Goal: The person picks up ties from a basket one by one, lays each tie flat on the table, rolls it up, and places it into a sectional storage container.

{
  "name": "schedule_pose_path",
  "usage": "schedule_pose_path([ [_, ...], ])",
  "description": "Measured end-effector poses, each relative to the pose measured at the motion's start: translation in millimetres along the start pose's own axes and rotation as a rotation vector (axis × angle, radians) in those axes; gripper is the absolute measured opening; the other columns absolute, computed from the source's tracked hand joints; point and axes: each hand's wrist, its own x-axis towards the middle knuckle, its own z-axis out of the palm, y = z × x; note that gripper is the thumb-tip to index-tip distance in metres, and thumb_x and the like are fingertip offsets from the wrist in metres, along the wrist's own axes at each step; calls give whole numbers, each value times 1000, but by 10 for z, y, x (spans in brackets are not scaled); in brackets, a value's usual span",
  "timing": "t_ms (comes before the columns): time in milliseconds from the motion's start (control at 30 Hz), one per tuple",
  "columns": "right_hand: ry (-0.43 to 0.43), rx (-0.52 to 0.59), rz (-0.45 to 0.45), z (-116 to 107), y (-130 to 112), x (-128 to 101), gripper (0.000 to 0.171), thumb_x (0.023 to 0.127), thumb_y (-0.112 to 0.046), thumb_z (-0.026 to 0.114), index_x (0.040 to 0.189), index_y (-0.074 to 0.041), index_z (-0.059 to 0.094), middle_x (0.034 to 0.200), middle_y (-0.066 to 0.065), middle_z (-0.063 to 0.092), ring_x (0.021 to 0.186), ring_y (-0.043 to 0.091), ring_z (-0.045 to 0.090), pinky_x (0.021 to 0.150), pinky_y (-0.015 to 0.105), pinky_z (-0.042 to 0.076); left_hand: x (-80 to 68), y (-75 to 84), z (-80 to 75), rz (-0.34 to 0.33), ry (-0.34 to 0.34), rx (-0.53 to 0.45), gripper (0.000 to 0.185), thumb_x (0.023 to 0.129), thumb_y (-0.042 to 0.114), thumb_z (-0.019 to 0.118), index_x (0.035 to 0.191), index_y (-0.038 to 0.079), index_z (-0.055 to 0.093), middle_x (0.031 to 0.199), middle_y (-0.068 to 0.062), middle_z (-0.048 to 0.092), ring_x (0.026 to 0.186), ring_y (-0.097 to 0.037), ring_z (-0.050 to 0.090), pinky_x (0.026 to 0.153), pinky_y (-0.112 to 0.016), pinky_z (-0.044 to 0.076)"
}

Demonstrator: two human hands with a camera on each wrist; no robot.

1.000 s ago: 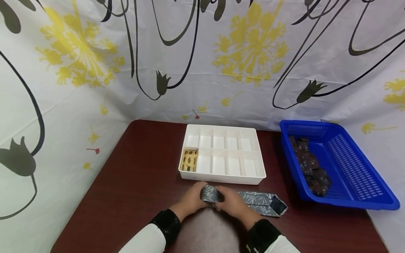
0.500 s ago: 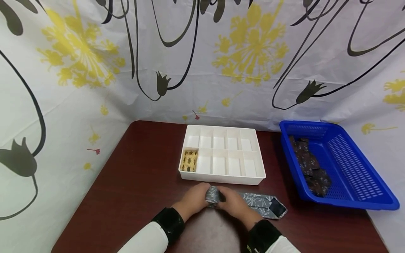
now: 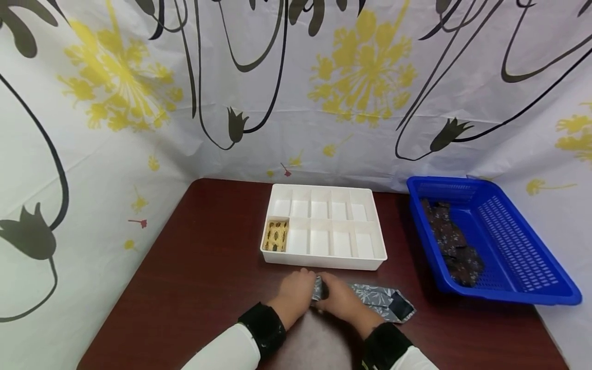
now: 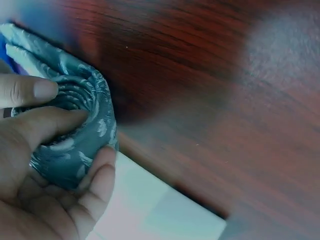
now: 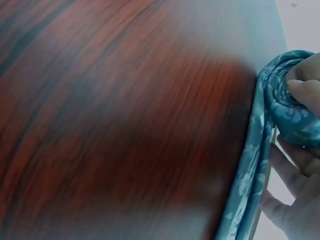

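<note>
A grey necktie [image 3: 381, 302] with a pale leaf pattern lies along the table in front of the white tray, its wide end to the right. Its other part is wound into a coil [image 4: 95, 135], standing on edge. My left hand [image 3: 296, 292] grips the coil from the left, thumb tip in the spiral and fingers curled under the outside. From the right, my right hand [image 3: 343, 302] pinches the same coil, with a thumb and fingertip at its centre in the right wrist view. In the head view the hands hide most of the coil.
The white tray [image 3: 324, 261] has two rows of compartments; a yellow cloth piece [image 3: 276, 236] with dark printed figures sits in the front left one. At the right stands a blue basket [image 3: 509, 295] holding dark brown patterned fabric [image 3: 450, 241]. A printed curtain [image 3: 259, 164] hangs behind the table.
My left hand has moved right and turned over the coil, covering more of it. The necktie's flat end has shifted slightly left and toward me.
</note>
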Motion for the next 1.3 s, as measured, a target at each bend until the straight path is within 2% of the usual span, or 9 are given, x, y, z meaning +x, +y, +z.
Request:
schedule_pose_path([
  [100,-5,13,-5,-2,7,-1,54,66,-11,80,115,-1,59,101,5,64,86,16,59,74,35,49,-14,-161,57,50,24,-190,34,71,9,76,100,12,59,91,-3,56,79,-16,58,65,-31,51],
  [267,-13,45,3,3,30,11,47,67,-12,82,109,-8,62,96,-2,64,84,12,58,74,31,49,-26,-444,247,172,73,-631,49,63,4,78,107,10,57,103,-1,57,95,-13,53,86,-31,47],
  [400,-5,28,-1,7,53,6,45,66,-10,83,106,-9,62,95,-1,64,84,13,58,74,31,49,5,-492,367,222,81,-743,52,68,11,80,115,7,57,110,-3,58,102,-15,53,92,-32,45],
  [600,-14,45,-4,-6,48,-1,45,67,-10,83,106,-8,61,94,-1,64,84,13,58,73,31,49,13,-450,373,253,114,-690,37,70,8,79,103,8,61,99,-2,61,93,-14,56,86,-30,47],
  [733,-44,54,11,-24,34,4,51,66,-8,82,112,-6,60,97,0,65,86,14,59,75,31,50,9,-407,315,232,105,-567,27,73,9,76,96,13,61,91,4,59,85,-9,56,79,-27,48],
  [967,-64,-1,32,-73,7,4,55,68,-12,81,119,-9,59,100,0,64,86,14,58,74,34,49,-10,-181,140,116,61,-152,25,76,8,72,96,15,59,85,0,56,72,-15,58,60,-29,49],
  [1100,-67,-54,14,-71,24,3,53,67,-12,80,115,-7,59,98,-1,63,85,15,58,73,35,49,-11,-34,52,73,4,4,33,75,10,76,104,12,61,89,-5,57,74,-19,61,59,-31,51],
  [1200,-65,-70,8,-68,37,4,52,67,-13,80,114,-6,59,98,0,63,85,15,58,72,35,49,-8,-14,24,53,-29,-2,38,74,9,78,107,11,59,93,-6,56,75,-19,61,59,-31,51],
  [1300,-64,-54,-4,-71,43,14,48,67,-12,79,111,-7,60,93,-2,63,81,13,57,70,32,48,-14,-115,73,43,-2,-165,48,72,7,77,114,9,55,100,-8,57,78,-19,61,63,-31,51],
])
